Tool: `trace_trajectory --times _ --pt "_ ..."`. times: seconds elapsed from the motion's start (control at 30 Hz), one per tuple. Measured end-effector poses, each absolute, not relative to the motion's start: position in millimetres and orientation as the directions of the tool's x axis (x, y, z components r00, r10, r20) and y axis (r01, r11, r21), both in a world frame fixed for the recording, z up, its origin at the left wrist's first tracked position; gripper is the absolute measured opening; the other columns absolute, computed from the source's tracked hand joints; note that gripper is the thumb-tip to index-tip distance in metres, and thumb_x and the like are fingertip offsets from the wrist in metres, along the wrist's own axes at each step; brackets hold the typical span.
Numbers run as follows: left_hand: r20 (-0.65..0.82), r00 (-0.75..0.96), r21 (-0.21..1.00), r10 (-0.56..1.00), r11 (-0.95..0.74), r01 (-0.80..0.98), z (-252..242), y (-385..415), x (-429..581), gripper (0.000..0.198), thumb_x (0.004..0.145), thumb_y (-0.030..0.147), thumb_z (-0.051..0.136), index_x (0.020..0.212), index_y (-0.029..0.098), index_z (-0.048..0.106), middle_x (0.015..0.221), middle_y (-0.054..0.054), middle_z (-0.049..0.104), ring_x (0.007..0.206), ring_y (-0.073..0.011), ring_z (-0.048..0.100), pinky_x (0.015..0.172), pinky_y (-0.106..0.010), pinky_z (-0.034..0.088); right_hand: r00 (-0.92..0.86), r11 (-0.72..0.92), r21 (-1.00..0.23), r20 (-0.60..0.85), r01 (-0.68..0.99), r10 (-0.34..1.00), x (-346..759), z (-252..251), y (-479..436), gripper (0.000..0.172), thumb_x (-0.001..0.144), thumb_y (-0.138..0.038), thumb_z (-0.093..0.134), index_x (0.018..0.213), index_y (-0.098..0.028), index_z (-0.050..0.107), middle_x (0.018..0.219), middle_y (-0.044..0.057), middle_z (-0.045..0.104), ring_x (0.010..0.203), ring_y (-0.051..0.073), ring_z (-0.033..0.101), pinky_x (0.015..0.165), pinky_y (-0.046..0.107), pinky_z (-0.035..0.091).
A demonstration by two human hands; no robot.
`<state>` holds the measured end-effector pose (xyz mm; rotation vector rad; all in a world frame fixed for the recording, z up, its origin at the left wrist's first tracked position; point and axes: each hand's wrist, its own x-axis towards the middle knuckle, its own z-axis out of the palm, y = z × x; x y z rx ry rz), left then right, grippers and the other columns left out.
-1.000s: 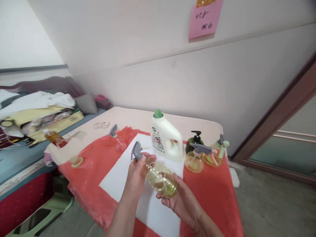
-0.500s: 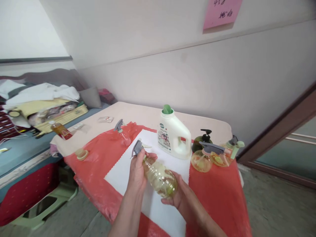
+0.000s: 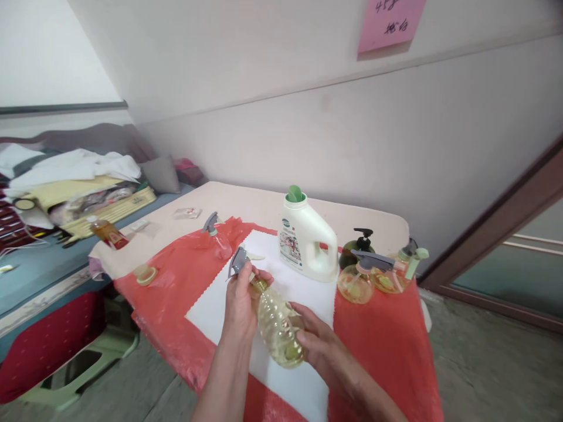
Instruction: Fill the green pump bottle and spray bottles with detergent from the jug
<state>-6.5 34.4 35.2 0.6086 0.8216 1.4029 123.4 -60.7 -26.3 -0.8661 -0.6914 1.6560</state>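
The left hand (image 3: 240, 299) was closed around the neck of the tilted spray bottle (image 3: 278, 328), just under its grey trigger head (image 3: 237, 262). The right hand (image 3: 316, 346) gripped its yellowish body above the white mat (image 3: 303, 281). The head sat on the neck, apparently not yet unscrewed.

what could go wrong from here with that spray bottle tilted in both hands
1. The spray bottle is tilted over the white cloth. If the grey trigger head by the left hand comes loose, the yellowish liquid may spill onto the cloth and the red sheet.
2. The right hand grips the smooth plastic body, so a slip could drop it.
3. The detergent jug stands close behind, and a jerk might knock it.
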Motion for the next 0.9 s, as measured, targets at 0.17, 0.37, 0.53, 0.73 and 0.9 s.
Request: trace_trajectory --times 0.17,0.37,0.53,0.73,0.9 --pt "-0.132 0.002 0.803 0.991 0.108 -0.586 39.1 27.4 -3.2 0.026 0.075 0.04 0.068 0.072 0.017 0.057 0.066 0.001 0.059 0.065 -0.0119 0.06 0.074 -0.03 0.049 -0.262 -0.185 -0.847 -0.057 -0.499 0.963 119.4 -16.3 -60.8 0.083 0.057 -0.034 0.08 0.131 -0.024 0.043 0.124 0.008 0.056 0.114 0.029 0.053 0.097 0.042 0.038" --pt "-0.119 -0.2 0.758 0.973 -0.041 -0.652 44.0 43.6 -22.2 0.026 0.075 0.037 0.069 0.074 0.017 0.053 0.065 0.002 0.058 0.064 -0.0114 0.06 0.074 -0.029 0.049 -0.066 -0.161 -0.979 -0.17 0.128 0.983 117.0 -32.0 -61.5 0.084 0.053 -0.027 0.081 0.128 -0.025 0.042 0.12 0.006 0.057 0.111 0.028 0.052 0.095 0.04 0.038" --pt "-0.198 -0.594 0.729 0.78 -0.288 -0.621 52.0 63.6 -75.0 0.026 0.08 0.043 0.058 0.074 0.018 0.05 0.069 0.001 0.059 0.068 -0.0112 0.06 0.072 -0.027 0.05 0.116 -0.163 -0.93 -0.132 0.33 0.984 117.8 -47.6 -58.7 0.078 0.056 -0.021 0.075 0.127 -0.028 0.042 0.118 0.006 0.055 0.109 0.028 0.053 0.093 0.04 0.04" --pt "-0.3 -0.592 0.721 0.748 -0.228 -0.654 44.7 68.2 -95.7 0.027 0.083 0.045 0.047 0.076 0.019 0.049 0.077 -0.001 0.058 0.072 -0.0129 0.061 0.067 -0.026 0.05 0.162 -0.119 -0.938 -0.068 0.327 0.984 107.3 -62.2 -53.2 0.076 0.061 -0.02 0.067 0.129 -0.027 0.036 0.123 0.006 0.054 0.111 0.029 0.053 0.094 0.042 0.042" --pt "-0.372 -0.496 0.646 0.785 -0.165 -0.745 42.7 71.0 -84.5 0.025 0.082 0.042 0.051 0.075 0.018 0.051 0.074 -0.001 0.058 0.069 -0.012 0.06 0.068 -0.024 0.05 0.182 -0.03 -0.926 0.042 0.376 0.982 91.2 -78.2 -44.6 0.078 0.06 -0.02 0.072 0.132 -0.026 0.041 0.134 0.008 0.05 0.129 0.032 0.039 0.111 0.048 0.025"
